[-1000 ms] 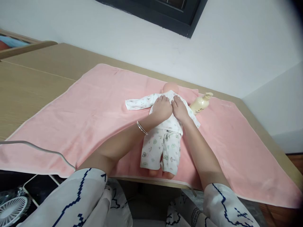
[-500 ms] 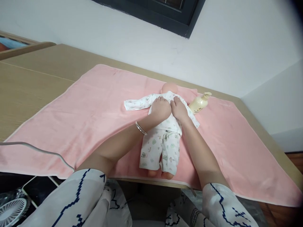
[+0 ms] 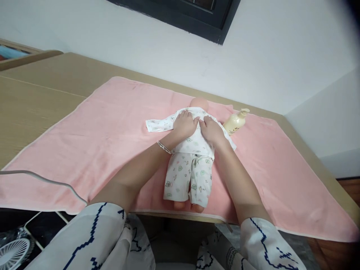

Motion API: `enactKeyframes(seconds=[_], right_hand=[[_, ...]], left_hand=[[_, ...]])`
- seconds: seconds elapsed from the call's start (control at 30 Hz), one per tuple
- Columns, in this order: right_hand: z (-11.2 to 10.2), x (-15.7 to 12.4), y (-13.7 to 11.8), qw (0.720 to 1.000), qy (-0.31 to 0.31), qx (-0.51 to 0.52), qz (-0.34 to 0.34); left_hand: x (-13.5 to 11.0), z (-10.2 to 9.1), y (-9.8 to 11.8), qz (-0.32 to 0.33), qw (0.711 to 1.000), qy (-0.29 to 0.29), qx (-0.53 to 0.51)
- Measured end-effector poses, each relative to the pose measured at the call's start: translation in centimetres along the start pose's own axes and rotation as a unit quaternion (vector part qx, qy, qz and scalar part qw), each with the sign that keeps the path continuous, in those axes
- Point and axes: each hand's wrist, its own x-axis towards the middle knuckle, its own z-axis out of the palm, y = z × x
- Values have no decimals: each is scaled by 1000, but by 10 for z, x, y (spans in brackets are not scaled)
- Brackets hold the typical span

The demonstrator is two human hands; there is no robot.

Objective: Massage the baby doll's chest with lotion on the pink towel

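Note:
A baby doll (image 3: 199,103) in a white printed top (image 3: 194,145) and matching trousers (image 3: 178,176) lies on a pink blanket (image 3: 118,123), head away from me and feet towards me. Resting flat on the upper part of the top is my left hand (image 3: 185,123), its fingers stretched out and a silver bangle (image 3: 164,147) on the wrist. Beside it my right hand (image 3: 210,129) lies on the other side of the top, fingers extended. The two thumbs come close together at the middle. One sleeve (image 3: 159,125) reaches out to the left.
A pale yellow pump bottle (image 3: 235,122) lies tilted on the blanket, right of the doll. The blanket covers much of a wooden table (image 3: 56,90) against a white wall. A grey cable (image 3: 47,180) crosses its left side. Low at the left is a white fan (image 3: 14,252).
Both hands were curled, with bent fingers on the doll's top. Now the fingers have straightened and lie flat on it, the left hand slightly further left.

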Motion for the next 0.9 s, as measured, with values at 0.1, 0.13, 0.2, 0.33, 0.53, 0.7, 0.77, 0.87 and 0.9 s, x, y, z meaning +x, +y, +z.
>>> enactKeyframes(seconds=[0.1, 0.13, 0.2, 0.33, 0.53, 0.7, 0.77, 0.87, 0.9], right_hand=[[10, 9, 15, 1000, 17, 14, -13], [13, 10, 18, 999, 30, 12, -11], [19, 10, 19, 999, 51, 10, -8], [23, 8, 18, 998, 63, 12, -15], [24, 9, 19, 998, 63, 13, -12], [24, 9, 19, 997, 72, 15, -17], [23, 8, 19, 997, 70, 12, -17], [22, 7, 17, 998, 67, 13, -14], [22, 7, 17, 998, 67, 14, -14]], left_hand=[[-1, 1, 3, -6, 1000, 3, 8], [-1, 2, 3, -7, 1000, 6, 7], [-1, 2, 3, -9, 1000, 11, 4], [-1, 3, 2, -10, 1000, 12, 6], [0, 3, 1, -9, 1000, 14, -2], [1, 4, 1, -12, 1000, 14, -4], [1, 4, 1, -12, 1000, 13, -1], [0, 3, 2, -11, 1000, 13, -3], [0, 3, 2, -10, 1000, 14, -4]])
